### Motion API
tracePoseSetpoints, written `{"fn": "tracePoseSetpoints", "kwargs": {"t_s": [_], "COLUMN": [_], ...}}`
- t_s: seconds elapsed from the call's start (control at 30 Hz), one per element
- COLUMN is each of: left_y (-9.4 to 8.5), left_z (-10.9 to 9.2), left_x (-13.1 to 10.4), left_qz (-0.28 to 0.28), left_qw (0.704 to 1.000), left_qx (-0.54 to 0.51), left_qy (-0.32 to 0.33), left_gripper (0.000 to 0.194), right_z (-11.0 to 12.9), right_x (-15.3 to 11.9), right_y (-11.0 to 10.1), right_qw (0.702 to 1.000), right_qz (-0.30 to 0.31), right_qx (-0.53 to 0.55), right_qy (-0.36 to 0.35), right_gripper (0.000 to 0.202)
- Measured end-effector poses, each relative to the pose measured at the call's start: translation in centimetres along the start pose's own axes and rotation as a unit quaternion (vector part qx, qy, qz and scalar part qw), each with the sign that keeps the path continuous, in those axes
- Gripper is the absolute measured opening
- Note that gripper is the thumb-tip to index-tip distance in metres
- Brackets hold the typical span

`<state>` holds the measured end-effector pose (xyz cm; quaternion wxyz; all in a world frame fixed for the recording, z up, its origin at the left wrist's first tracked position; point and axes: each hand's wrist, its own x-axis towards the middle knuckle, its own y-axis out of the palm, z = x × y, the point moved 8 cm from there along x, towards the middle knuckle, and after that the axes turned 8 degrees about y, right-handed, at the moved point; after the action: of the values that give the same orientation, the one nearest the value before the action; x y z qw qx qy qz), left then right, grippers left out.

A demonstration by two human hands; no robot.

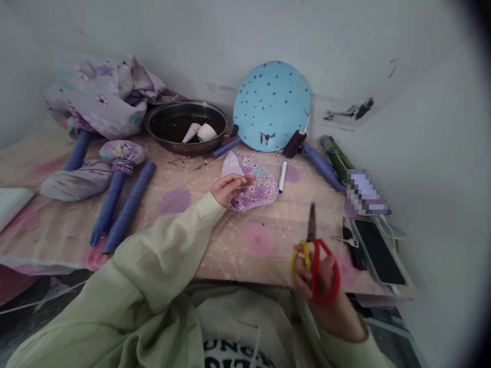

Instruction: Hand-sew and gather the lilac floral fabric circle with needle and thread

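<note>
A rounded piece of purple floral cloth (259, 186) lies on the table in front of me, a paler lilac part showing at its upper left. My left hand (229, 189) rests over the cloth's left side, its fingers stretched out and loosely apart. To the right, near the table's front edge, my right hand (320, 273) grips scissors (312, 227) with one yellow and one red handle loop. Their blades point away from me and look closed, slightly blurred. A white marker (283, 177) with a blue end is just right of the cloth.
Behind stand a dark pan (187, 148) holding two small white items, a round blue dotted panel (272, 107) and a dark thread spool (294, 144). Blue-wrapped rods (130, 207) and bundled floral cloth (103, 102) lie left. A phone (378, 250) and keys (350, 240) lie right.
</note>
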<state>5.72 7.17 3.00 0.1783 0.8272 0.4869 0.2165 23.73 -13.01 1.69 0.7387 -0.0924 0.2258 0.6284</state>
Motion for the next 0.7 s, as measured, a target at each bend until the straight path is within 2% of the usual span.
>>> {"fn": "tracePoseSetpoints", "kwargs": {"t_s": [0.1,0.17,0.23,0.4,0.5,0.6,0.7], "left_y": [-0.2,-0.2,-0.2,-0.1,-0.3,-0.5,-0.7], "left_z": [0.1,0.2,0.2,0.1,0.2,0.2,0.1], "left_x": [0.0,0.0,-0.1,-0.3,-0.4,-0.5,-0.6], "left_qz": [-0.001,-0.002,-0.002,-0.008,-0.016,-0.027,-0.035], "left_qw": [1.000,0.999,0.999,0.998,0.997,0.996,0.996], "left_qx": [0.018,0.027,0.033,0.049,0.063,0.074,0.080], "left_qy": [0.013,0.021,0.027,0.041,0.037,0.032,0.032], "left_gripper": [0.024,0.024,0.025,0.029,0.031,0.032,0.033], "right_z": [-2.8,-3.3,-3.3,-3.4,-3.5,-3.3,-3.2], "right_x": [-2.2,-3.4,-3.8,-2.4,-1.8,-1.3,-0.9], "right_y": [6.0,9.9,12.1,13.8,14.5,14.7,14.8], "right_qw": [0.977,0.950,0.934,0.915,0.893,0.881,0.876], "right_qz": [0.064,0.157,0.220,0.269,0.296,0.301,0.299], "right_qx": [0.189,0.237,0.240,0.258,0.293,0.318,0.329], "right_qy": [0.081,0.127,0.144,0.157,0.173,0.177,0.186], "right_gripper": [0.061,0.070,0.073,0.076,0.065,0.053,0.053]}}
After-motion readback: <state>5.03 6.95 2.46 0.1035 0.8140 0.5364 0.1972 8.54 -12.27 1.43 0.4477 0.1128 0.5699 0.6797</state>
